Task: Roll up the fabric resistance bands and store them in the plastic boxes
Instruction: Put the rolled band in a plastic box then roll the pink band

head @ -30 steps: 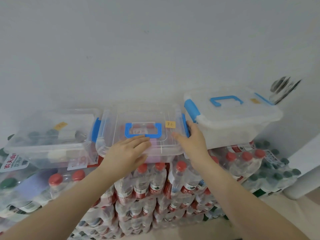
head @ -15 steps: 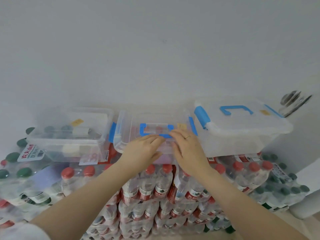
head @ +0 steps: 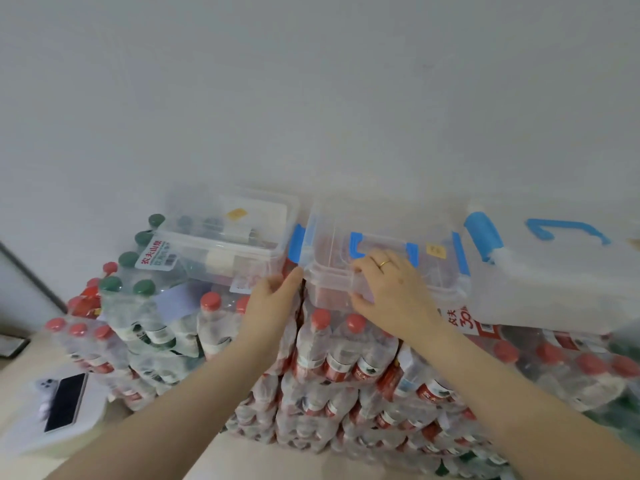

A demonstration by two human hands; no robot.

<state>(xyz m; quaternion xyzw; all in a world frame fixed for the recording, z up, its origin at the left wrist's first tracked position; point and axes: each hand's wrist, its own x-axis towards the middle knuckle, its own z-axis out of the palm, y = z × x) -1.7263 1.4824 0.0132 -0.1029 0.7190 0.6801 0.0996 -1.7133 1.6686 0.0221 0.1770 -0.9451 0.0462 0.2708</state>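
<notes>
Three clear plastic boxes stand on stacked packs of bottled water. The middle box (head: 443, 271) has a blue handle, blue side latches and a yellow sticker; something pinkish shows faintly through its wall. My left hand (head: 273, 299) touches the box's front left corner, fingers reaching into the gap beside the left box. My right hand (head: 391, 292) lies over the lid's front edge just below the handle, fingers on top and thumb under the rim. No loose resistance band is in sight.
The left box (head: 228, 247) holds dark-capped items and a pale roll. The larger right box (head: 554, 271) with a blue handle butts against the middle one. A white wall rises close behind. A phone (head: 64, 401) lies on a white object at lower left.
Both hands left the lid's top near the handle. My left hand went to the box's left front corner, and my right hand slid onto the front rim.
</notes>
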